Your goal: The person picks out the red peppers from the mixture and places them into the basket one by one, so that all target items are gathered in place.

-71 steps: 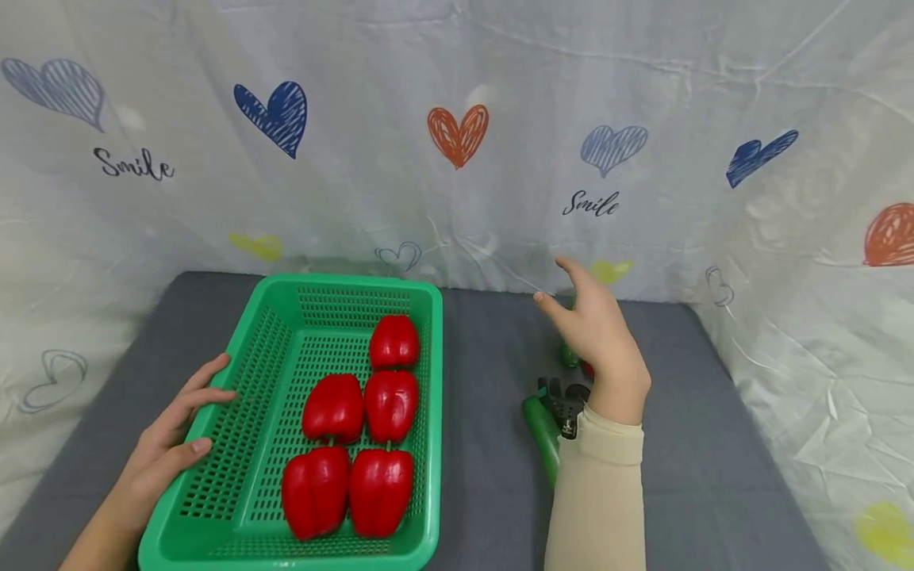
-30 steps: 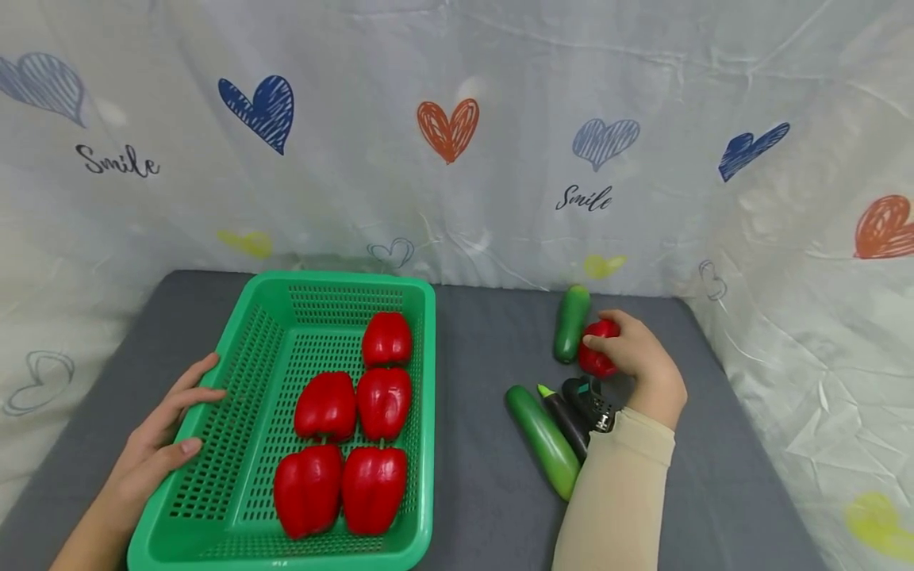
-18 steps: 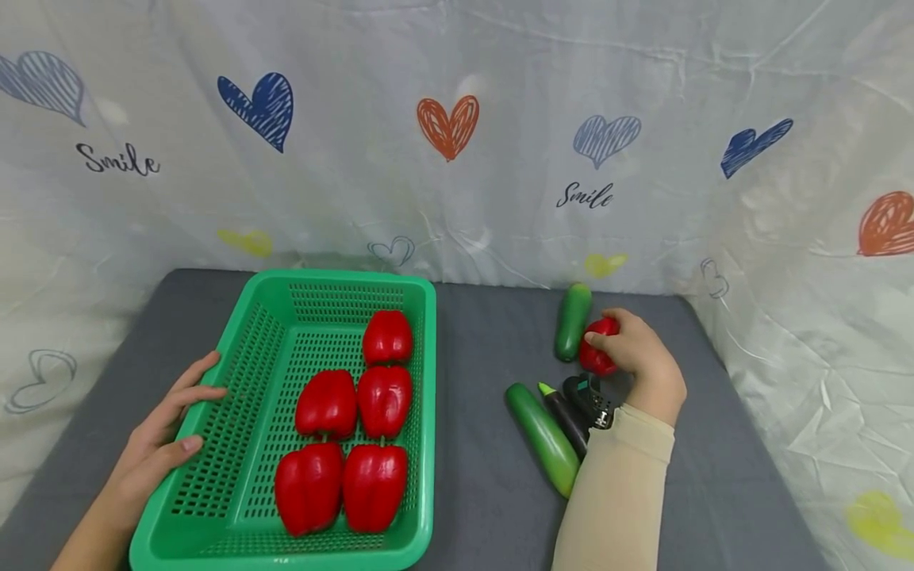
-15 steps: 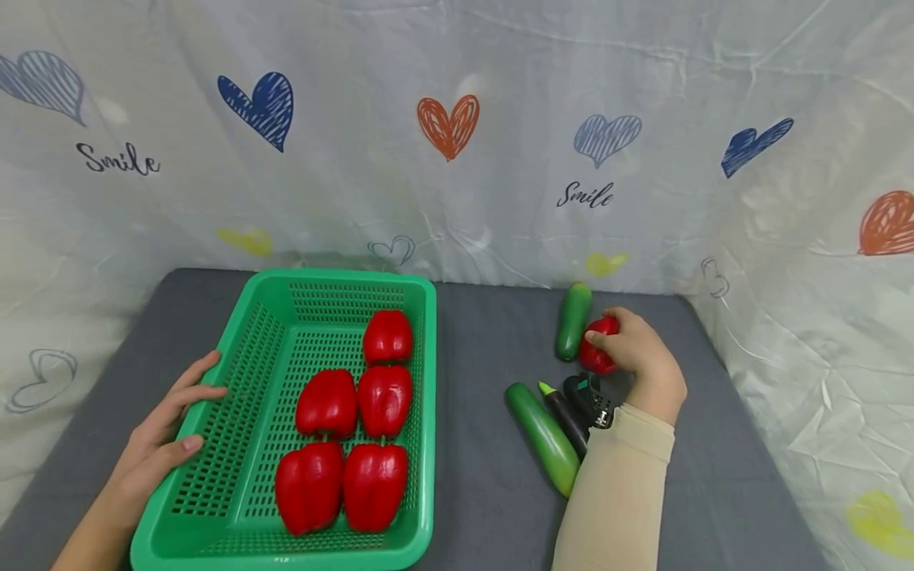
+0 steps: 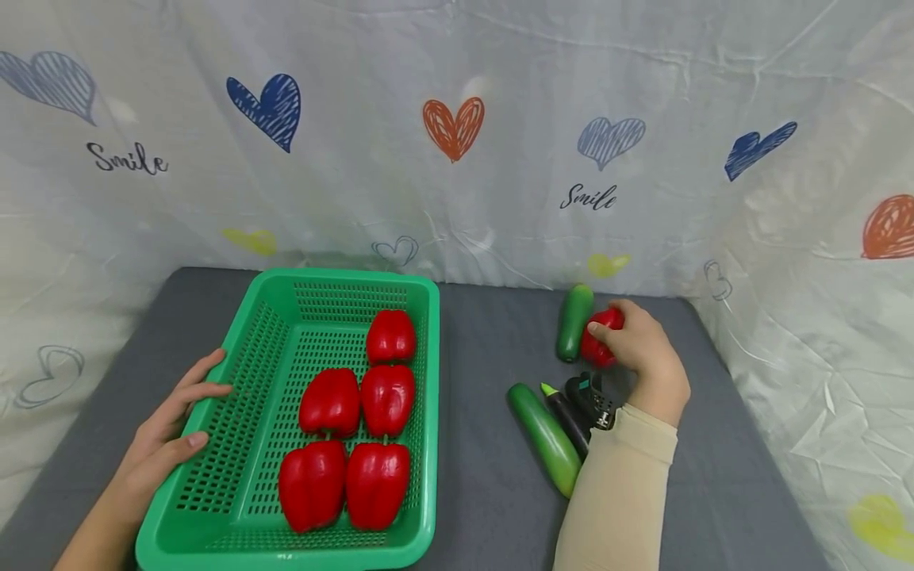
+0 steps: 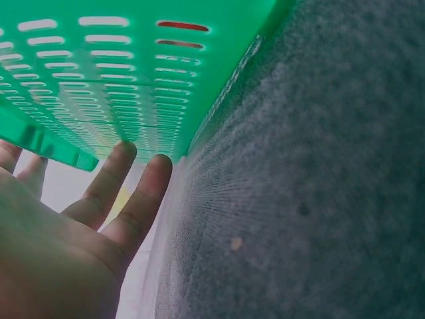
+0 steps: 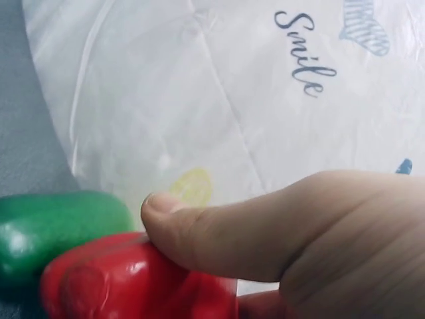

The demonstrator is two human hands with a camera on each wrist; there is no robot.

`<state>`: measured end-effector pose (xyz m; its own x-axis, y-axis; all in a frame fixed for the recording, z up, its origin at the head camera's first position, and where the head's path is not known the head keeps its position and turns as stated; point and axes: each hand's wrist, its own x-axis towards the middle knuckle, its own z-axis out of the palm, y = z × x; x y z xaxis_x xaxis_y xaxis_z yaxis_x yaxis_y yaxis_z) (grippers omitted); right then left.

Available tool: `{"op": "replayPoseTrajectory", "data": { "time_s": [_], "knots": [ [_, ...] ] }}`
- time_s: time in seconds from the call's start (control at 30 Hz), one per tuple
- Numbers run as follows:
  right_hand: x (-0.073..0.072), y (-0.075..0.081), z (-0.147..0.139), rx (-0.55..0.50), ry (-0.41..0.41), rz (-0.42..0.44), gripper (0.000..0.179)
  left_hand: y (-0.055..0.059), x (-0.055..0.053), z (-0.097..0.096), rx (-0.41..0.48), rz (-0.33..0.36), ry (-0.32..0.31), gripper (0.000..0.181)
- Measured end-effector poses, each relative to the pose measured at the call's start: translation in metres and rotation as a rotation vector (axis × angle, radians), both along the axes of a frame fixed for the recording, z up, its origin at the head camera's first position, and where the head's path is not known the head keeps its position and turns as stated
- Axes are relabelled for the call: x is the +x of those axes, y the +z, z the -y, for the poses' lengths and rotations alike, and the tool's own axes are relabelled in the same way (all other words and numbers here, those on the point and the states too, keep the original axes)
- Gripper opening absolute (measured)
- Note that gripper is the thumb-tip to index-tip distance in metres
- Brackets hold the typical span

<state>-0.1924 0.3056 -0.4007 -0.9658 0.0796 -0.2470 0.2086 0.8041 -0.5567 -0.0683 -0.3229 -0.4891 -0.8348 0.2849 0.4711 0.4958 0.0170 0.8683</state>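
Note:
At the back right, my right hand point(image 5: 646, 349) grips a red bell pepper point(image 5: 603, 339), its thumb lying across the near side. In the right wrist view, the thumb point(image 7: 192, 232) presses on the red skin; the other fingers are mostly hidden. Close to the pepper's left lies a green zucchini point(image 5: 574, 323). My left hand point(image 5: 160, 440) rests on the left rim of the green basket point(image 5: 437, 381), with some extended fingers point(image 6: 143, 206) along its outer wall. Inside the basket lie several red bell peppers point(image 5: 378, 485), grouped toward its right side.
Nearer me on the right lie another zucchini point(image 5: 545, 440) and a dark eggplant point(image 5: 567, 420) with a bright green tip. The black wrist camera point(image 5: 591, 396) sits on the right wrist. Behind the grey table point(image 5: 485, 349) hangs a white cloth point(image 5: 371, 174) with printed hearts.
My right hand has come down from above the table and taken hold of the bell pepper. Lately the pepper has tilted and shifted slightly away from me. My left hand stays on the basket.

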Motion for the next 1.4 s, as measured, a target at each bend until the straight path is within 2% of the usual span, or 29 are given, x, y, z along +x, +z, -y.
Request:
{"op": "replayPoseTrajectory", "data": {
  "time_s": [0.3,0.5,0.73,0.9,1.1,1.4],
  "knots": [
    [0.002,0.009,0.006,-0.016,0.005,-0.073,0.073,0.000,0.000,-0.001,0.002,-0.001,0.000,0.054],
    [0.003,0.016,0.012,-0.034,-0.022,-0.095,0.077,0.001,0.000,-0.001,-0.001,-0.005,0.002,0.054],
    [0.003,0.021,0.018,-0.045,-0.023,-0.140,0.077,0.001,0.001,0.000,-0.017,0.015,0.022,0.054],
    [0.003,0.025,0.022,-0.052,-0.015,-0.182,0.077,0.000,-0.001,0.000,-0.007,-0.001,0.009,0.054],
    [0.004,0.032,0.032,-0.062,0.011,-0.227,0.076,0.000,0.000,0.000,0.000,-0.004,0.003,0.054],
    [0.005,0.045,0.052,-0.072,0.104,-0.288,0.073,0.001,0.001,0.000,0.005,0.010,-0.011,0.054]
  ]
}}
